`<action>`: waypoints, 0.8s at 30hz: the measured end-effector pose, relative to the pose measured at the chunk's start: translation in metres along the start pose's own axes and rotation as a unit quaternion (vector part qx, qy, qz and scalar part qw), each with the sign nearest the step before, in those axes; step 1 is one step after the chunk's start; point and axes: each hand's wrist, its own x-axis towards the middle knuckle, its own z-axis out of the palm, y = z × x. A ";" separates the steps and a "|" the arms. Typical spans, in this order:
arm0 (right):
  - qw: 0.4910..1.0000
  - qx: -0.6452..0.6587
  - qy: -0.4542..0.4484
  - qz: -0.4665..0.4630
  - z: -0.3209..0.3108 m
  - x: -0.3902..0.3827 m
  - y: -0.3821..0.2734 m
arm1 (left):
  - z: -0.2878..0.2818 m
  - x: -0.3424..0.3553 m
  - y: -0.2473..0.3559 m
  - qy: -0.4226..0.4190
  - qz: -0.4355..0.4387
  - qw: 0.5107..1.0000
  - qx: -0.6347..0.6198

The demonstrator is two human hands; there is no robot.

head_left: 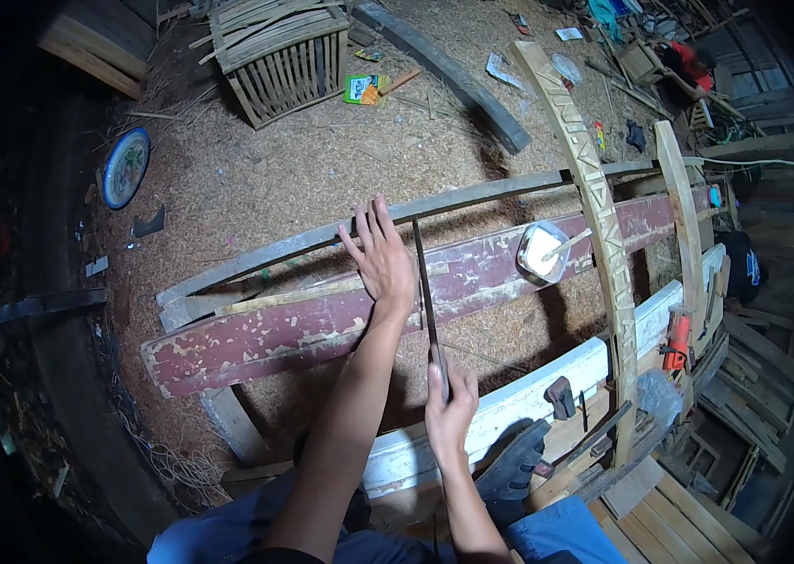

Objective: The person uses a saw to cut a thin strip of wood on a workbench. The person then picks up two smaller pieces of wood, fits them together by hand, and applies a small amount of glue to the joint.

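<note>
The fingers of the left hand point(384, 263) are spread and stretched out, grasping nothing; the hand reaches across the maroon plank point(256, 343), and its fingertips lie over a narrow grey wooden strip point(482, 195) on the plank's far side. Whether they press down, I cannot tell. The fingers of the right hand point(451, 404), on the near side of the maroon plank, are curled firmly around the lower end of a long, thin, dark tool point(429, 310). The tool spans the maroon plank to the right of the left hand, and its tip meets the edge of the grey strip or ends just beside it; I cannot tell which.

On the maroon plank, right of its middle, stands a clear tub point(542, 252) of white stuff with a stick in it. Farther right, a pale carved strip point(594, 193) and a plain pale strip point(684, 207) cross above the plank. On its near side are a white-painted board point(561, 368) and, toward the right, a red tool point(676, 343). Well beyond the plank's far side are a slatted wooden crate point(289, 80) and a grey curved beam point(453, 75); past its left end lies a blue-rimmed dish point(126, 167).
</note>
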 end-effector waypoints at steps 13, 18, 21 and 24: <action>1.000 0.001 0.019 -0.022 0.007 0.046 -0.009 | 0.000 -0.003 0.011 -0.010 -0.009 1.000 -0.008; 1.000 -0.007 0.015 0.007 0.000 0.002 0.004 | 0.000 0.001 0.006 -0.007 -0.017 1.000 0.019; 0.999 -0.019 0.028 0.004 0.009 0.029 -0.013 | -0.002 -0.001 0.005 -0.016 -0.015 1.000 0.017; 0.997 0.007 0.062 -0.042 0.019 0.048 -0.021 | 0.002 -0.002 0.001 -0.002 -0.005 1.000 0.007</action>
